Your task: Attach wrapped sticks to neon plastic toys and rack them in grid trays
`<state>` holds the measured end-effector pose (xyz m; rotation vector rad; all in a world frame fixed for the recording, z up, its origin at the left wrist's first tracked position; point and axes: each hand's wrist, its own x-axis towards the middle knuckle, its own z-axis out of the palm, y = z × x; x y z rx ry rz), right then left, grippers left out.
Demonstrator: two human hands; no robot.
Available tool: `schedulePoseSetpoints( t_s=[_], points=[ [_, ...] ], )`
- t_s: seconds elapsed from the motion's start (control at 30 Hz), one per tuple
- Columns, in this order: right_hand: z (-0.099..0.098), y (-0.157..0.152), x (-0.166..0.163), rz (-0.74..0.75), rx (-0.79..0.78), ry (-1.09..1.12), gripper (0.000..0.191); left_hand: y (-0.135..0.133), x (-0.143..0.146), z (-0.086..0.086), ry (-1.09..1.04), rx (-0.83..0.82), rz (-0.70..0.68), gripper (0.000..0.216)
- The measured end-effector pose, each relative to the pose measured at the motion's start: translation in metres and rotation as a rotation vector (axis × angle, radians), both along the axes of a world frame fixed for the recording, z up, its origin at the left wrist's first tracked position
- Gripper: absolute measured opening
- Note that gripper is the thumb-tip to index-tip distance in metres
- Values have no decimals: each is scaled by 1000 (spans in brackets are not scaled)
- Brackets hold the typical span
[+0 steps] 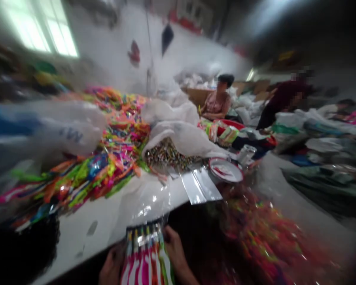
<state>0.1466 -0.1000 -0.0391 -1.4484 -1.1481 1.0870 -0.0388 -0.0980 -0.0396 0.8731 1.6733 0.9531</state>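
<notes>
One clear plastic packet (pixel 148 247), at the counter's (pixel 102 225) front edge, held a row of slim pink, orange and green striped pieces; exact count unclear. Left hand (pixel 110 263) and right hand (pixel 176 251) both grasped it, one per side. One white sack (pixel 184 136) gaped, full of small mixed-colour bits. One red-rimmed round plate (pixel 239 176) sat beside flat, glossy clear bags (pixel 199 188). Loose bright strips (pixel 89 180) heaped left.

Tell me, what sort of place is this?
Probably a packing or assembly workshop: a heap of bright multicoloured strips lies on a white table, an open white sack holds many small gold-and-dark pieces, and a person in a pinkish top shows beyond.
</notes>
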Motion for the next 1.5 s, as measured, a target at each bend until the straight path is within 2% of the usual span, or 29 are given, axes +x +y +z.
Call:
schedulePoseSetpoints(
  t_s=[0.07,0.13,0.27,0.5,0.57,0.67,0.73,0.83,0.93,1.03,1.13,1.2,1.27,1.37,1.5],
  points=[
    [6,-10,2,108,51,5,13,-11,-17,-7,66,42,-186,41],
    [11,-17,7,183,18,-60,13,-19,-31,-10,196,127,-284,42],
    [10,-29,15,292,-29,-187,15,-34,-47,-9,337,170,-440,35],
    [15,-62,22,438,-6,-386,14,-76,-79,-12,463,199,-546,29],
    [19,-67,21,430,29,-419,14,-82,-80,-15,532,286,-496,30],
    [21,-69,17,361,89,-368,13,-79,-73,-14,687,481,-318,27],
    [20,-71,16,305,75,-363,15,-74,-68,-10,741,600,-298,23],
    [17,-85,18,295,39,-471,19,-76,-70,-2,712,781,-497,17],
    [17,-111,24,421,60,-653,19,-94,-79,3,686,953,-667,20],
    [21,-135,25,543,95,-798,18,-115,-85,2,638,994,-778,23],
    [30,-138,23,546,90,-775,16,-120,-82,5,566,960,-776,22],
    [41,-128,21,485,65,-697,19,-110,-73,15,552,940,-699,20],
    [58,-113,20,408,43,-595,24,-94,-61,31,583,941,-591,18],
    [87,-87,20,276,81,-476,25,-65,-43,64,587,877,-453,17],
    [123,-40,18,171,224,-383,27,-24,-27,110,399,678,-293,17]
  ],
)
